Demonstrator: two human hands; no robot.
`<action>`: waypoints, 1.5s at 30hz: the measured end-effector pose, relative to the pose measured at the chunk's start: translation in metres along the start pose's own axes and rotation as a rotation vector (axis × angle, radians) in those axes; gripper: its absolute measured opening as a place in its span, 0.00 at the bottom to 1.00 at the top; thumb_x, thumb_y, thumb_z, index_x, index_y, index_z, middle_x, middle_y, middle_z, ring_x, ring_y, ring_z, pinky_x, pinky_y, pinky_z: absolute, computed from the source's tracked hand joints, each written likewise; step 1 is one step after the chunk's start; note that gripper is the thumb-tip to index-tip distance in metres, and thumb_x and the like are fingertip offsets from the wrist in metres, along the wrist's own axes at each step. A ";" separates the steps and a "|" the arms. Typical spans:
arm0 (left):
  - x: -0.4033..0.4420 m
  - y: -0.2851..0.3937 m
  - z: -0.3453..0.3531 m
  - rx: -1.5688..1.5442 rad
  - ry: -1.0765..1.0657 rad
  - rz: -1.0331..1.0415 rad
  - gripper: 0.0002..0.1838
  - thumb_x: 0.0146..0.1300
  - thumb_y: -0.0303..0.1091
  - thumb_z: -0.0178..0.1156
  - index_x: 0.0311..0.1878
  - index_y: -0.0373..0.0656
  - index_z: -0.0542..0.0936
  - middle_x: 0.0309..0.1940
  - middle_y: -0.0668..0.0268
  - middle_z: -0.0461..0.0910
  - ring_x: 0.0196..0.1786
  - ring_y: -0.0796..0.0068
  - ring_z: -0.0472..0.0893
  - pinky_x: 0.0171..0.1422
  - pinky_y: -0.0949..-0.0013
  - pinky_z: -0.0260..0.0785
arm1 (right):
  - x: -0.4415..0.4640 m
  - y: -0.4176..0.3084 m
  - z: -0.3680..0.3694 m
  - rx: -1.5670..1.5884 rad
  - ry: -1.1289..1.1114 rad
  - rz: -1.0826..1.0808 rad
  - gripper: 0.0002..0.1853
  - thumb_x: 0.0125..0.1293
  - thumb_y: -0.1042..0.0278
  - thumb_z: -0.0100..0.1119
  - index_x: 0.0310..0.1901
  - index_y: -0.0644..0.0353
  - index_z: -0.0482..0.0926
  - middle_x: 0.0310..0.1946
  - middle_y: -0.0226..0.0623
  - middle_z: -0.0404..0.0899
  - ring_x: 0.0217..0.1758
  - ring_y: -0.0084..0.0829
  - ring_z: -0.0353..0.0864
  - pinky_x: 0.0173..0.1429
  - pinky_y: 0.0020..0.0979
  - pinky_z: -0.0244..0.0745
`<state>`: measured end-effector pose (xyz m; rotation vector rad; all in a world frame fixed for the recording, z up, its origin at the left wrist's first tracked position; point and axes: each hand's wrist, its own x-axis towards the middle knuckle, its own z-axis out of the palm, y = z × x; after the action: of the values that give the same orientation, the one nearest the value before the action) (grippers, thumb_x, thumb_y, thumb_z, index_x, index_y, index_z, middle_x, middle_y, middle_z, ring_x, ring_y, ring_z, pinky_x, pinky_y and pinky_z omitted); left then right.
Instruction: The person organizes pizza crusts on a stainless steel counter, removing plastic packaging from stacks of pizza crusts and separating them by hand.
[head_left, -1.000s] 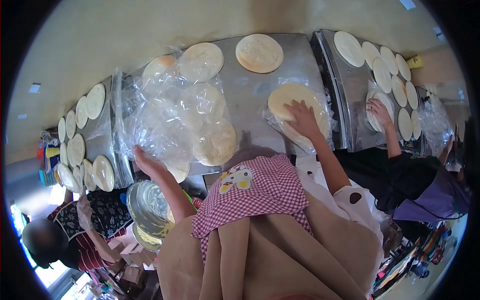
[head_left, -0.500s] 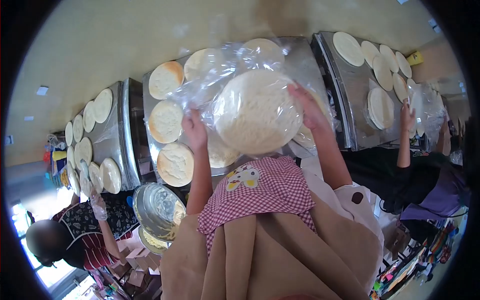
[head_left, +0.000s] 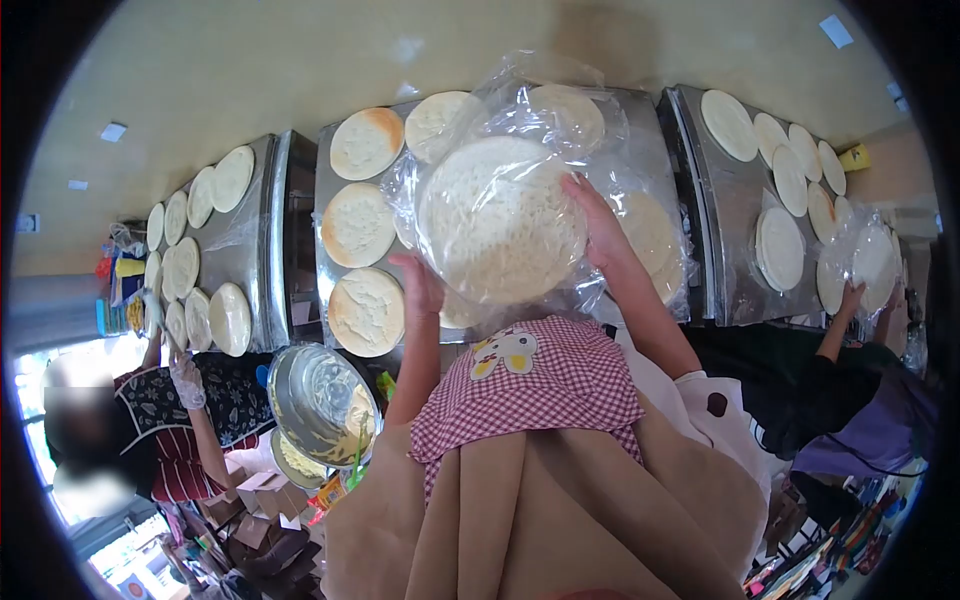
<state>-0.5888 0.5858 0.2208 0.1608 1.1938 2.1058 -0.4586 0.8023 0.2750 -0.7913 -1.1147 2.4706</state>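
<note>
A large round flatbread (head_left: pixel 500 220) inside a clear plastic bag is held up in front of me, above the metal table (head_left: pixel 625 135). My right hand (head_left: pixel 597 228) grips its right edge through or along the plastic. On the lower left, my left hand (head_left: pixel 425 288) is beside the bread's edge, fingers stretched out; whether it touches the bag I cannot tell. Loose plastic from the bag spreads over the bread's top and left side. Browned bread rounds (head_left: pixel 358 225) lie along the table's left side, and a plastic-covered round (head_left: pixel 648 243) lies to the right.
Another metal table (head_left: pixel 238 265) with bread rounds stands at left, where a person with a gloved hand (head_left: pixel 187 380) works. At right, another person's hand (head_left: pixel 848 300) is at a bagged round near a third table (head_left: pixel 735 190). A metal bowl (head_left: pixel 290 385) sits low left.
My left hand has come down and its fingers have spread. The bagged bread has shifted slightly left, and the plastic that stretched to the left has gathered around it. My view has turned slightly.
</note>
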 end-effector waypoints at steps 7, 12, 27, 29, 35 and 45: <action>0.000 0.000 -0.005 0.365 -0.034 0.003 0.42 0.61 0.64 0.45 0.67 0.38 0.55 0.63 0.61 0.62 0.65 0.64 0.63 0.68 0.61 0.53 | 0.015 0.021 -0.005 0.062 -0.014 0.035 0.40 0.62 0.55 0.56 0.68 0.63 0.47 0.61 0.41 0.64 0.60 0.33 0.68 0.60 0.31 0.67; -0.006 0.008 0.012 0.029 0.044 0.041 0.38 0.62 0.59 0.49 0.64 0.35 0.61 0.58 0.59 0.68 0.60 0.68 0.68 0.64 0.64 0.59 | 0.017 -0.008 0.004 -0.167 -0.027 0.033 0.39 0.61 0.53 0.57 0.67 0.64 0.51 0.58 0.42 0.67 0.60 0.32 0.69 0.59 0.29 0.66; 0.015 0.031 0.009 0.295 -0.024 -0.080 0.23 0.59 0.40 0.62 0.54 0.35 0.72 0.43 0.64 0.78 0.46 0.74 0.76 0.51 0.71 0.67 | 0.057 -0.042 0.031 -0.792 -0.656 -0.104 0.18 0.60 0.60 0.60 0.50 0.59 0.75 0.43 0.33 0.77 0.52 0.26 0.74 0.54 0.27 0.68; 0.011 0.027 0.003 0.135 0.088 -0.135 0.23 0.60 0.40 0.61 0.54 0.36 0.72 0.45 0.63 0.77 0.47 0.74 0.76 0.50 0.71 0.68 | 0.061 -0.042 0.019 -0.757 -0.568 -0.135 0.15 0.60 0.64 0.60 0.48 0.58 0.75 0.40 0.30 0.78 0.48 0.23 0.75 0.48 0.25 0.71; 0.009 0.010 -0.018 -0.034 0.203 -0.121 0.29 0.61 0.42 0.60 0.59 0.35 0.66 0.50 0.58 0.74 0.49 0.68 0.77 0.52 0.68 0.70 | 0.060 -0.030 0.017 -0.749 -0.083 -0.328 0.10 0.60 0.68 0.59 0.42 0.57 0.76 0.35 0.26 0.78 0.39 0.19 0.75 0.35 0.21 0.72; 0.002 0.018 -0.014 -0.042 0.178 -0.101 0.30 0.63 0.45 0.56 0.60 0.33 0.64 0.51 0.56 0.74 0.51 0.67 0.77 0.53 0.67 0.71 | 0.044 -0.012 0.070 -1.389 -0.180 -0.977 0.09 0.56 0.63 0.60 0.38 0.54 0.78 0.35 0.30 0.76 0.42 0.32 0.73 0.46 0.30 0.70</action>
<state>-0.6058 0.5713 0.2261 -0.1059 1.2320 2.0889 -0.5351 0.7900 0.3069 -0.1129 -2.4657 0.7588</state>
